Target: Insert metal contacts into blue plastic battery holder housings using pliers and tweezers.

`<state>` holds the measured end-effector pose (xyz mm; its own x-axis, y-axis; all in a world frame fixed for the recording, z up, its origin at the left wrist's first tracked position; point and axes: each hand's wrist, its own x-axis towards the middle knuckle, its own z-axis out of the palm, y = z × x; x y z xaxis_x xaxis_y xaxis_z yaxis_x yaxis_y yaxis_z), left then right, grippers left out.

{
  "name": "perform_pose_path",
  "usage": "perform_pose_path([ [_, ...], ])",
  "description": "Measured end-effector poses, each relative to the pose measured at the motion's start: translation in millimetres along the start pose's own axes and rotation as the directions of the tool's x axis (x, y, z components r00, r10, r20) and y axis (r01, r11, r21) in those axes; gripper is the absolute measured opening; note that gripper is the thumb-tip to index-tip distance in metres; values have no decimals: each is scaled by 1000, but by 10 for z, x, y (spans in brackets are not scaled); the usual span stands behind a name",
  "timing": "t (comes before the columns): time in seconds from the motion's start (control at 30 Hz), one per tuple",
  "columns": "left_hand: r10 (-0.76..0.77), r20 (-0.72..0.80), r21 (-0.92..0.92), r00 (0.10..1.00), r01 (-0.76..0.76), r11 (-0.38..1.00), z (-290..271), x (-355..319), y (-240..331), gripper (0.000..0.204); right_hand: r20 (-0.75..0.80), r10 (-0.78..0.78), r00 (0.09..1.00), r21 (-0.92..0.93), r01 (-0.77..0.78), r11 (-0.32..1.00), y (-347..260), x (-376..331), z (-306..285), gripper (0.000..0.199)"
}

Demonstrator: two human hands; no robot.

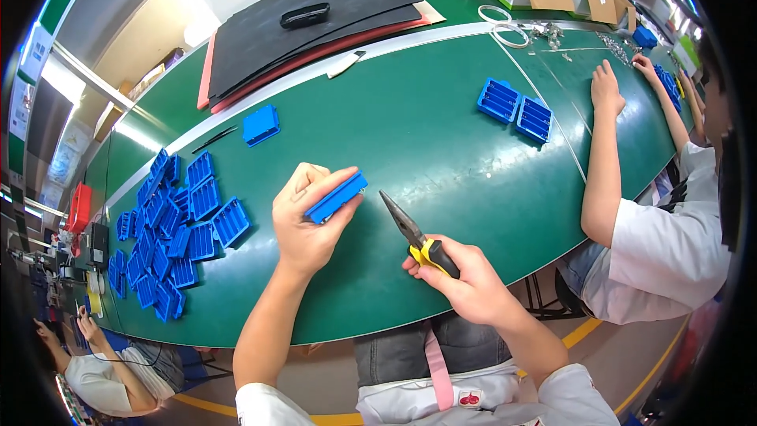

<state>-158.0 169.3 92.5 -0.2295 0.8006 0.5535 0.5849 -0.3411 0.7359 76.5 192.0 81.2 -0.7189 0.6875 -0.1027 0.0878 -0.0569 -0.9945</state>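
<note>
A green worktable (441,150) fills the view; the left hand (303,221) is closed around a blue plastic tray (337,196) at centre, the right hand (473,284), at five o'clock, grips needle-nose pliers (414,235)

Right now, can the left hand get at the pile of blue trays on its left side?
Probably not freely: the left hand already grips one blue tray. The pile of blue trays lies close, with bare green table between.

co-worker's head (721,102) cut by right edge, plier handles (440,258) hidden in palm
</note>
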Motion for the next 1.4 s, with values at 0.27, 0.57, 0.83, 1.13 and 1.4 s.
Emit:
perform_pose_path([
  [0.27,129,-5,15,992,-129,992,36,21,-19,34,5,-72,997,-58,72,996,27,32,26,34],
  [0.57,107,32,21,994,-107,994,24,13,-10,31,15,-77,997,-103,78,992,-10,38,24,34],
  [0.83,141,45,53,989,-143,988,31,25,1,32,25,-42,999,-122,45,991,-46,30,0,33],
  [1.13,178,25,66,984,-179,982,40,12,-18,33,-5,-69,998,-104,68,992,-10,26,36,34],
  [1.4,209,18,87,978,-209,974,17,26,2,33,-23,-73,997,-211,66,975,-92,10,66,32],
])
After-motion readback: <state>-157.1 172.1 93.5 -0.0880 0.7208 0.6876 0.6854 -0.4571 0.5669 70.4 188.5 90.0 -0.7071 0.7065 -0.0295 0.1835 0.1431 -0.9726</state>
